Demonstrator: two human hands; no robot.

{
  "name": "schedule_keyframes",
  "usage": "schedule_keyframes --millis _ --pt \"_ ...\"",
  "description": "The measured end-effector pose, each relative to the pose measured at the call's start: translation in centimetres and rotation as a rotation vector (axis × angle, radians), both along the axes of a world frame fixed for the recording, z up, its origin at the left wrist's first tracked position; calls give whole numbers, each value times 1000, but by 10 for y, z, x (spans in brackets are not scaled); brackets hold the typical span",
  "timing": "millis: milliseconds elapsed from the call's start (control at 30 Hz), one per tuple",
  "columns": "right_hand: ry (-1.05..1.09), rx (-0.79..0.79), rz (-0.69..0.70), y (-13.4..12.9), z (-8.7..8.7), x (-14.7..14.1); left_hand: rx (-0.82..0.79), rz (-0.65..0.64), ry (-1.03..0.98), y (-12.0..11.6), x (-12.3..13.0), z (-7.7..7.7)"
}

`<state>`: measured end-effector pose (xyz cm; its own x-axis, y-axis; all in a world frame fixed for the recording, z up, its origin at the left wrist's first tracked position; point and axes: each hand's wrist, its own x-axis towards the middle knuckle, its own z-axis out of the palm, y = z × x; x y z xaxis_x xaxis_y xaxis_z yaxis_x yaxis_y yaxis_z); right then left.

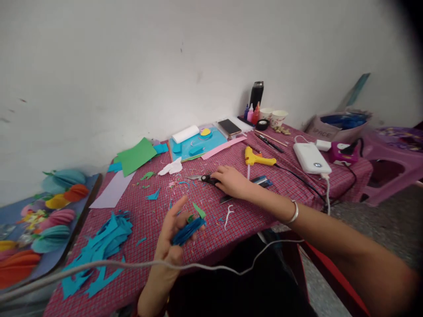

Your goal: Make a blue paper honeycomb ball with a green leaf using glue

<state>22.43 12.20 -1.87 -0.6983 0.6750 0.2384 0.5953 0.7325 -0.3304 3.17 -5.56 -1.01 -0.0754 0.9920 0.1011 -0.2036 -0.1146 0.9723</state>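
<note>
Fingers, left hand (168, 242): curled loosely around a dark blue layered paper piece (188, 231), index raised clear of it. Green paper leaf (198, 210) sticks up at its far end. Piece is up off the table (211, 246), nearer the body than the black-handled scissors (206, 178) and a bit left of them.

Right hand (231, 181): fingers bent over the scissors' handle, touching it. Can't tell if they're through the loops or gripping. Blades point left.

Outward from the scissors:
- just nearer, slightly right: small white plastic pick (228, 215)
- right and beyond: yellow glue gun (261, 159), black cord running off right
- right, past the gun: white power bank (312, 158)
- left and nearer: heap of bright blue paper strips (105, 240)
- left and beyond: green paper sheet (137, 156)
- beyond: dark-screened phone (229, 127)

Risks, my read:
- Loose hold on the blue piece. Squeeze it and the layers could crush; relax and it could slip, or the leaf could catch and bend.
- Long white cable (211, 267) crosses in front of the left wrist. A quick lift could snag it.
- Glue gun lies close to the right forearm. Can't tell if it's hot; if so, a sweep right could burn.
- Blades sit among paper scraps, so stray bits could get dragged along.
</note>
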Motion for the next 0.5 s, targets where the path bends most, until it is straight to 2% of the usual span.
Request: schedule_keyframes --millis 67,200,300,367,400,433,500 --pt "119 -92 56 -20 9 -4 -4 27 38 -2 1 3" --pt "642 -801 344 -69 28 -10 -36 137 123 -5 14 15" --pt "882 -1096 394 -90 36 -15 -4 159 95 -7 23 18" --pt "951 -1159 365 -96 39 -17 -6 165 77 -8 25 16" --pt "975 -1137 349 -97 39 -18 -18 164 72 -8 25 15" --pt "994 -1074 327 -98 40 -18 -30 166 71 -8 25 14" --pt "1015 -840 269 -100 40 -17 -45 185 90 -6 25 14"
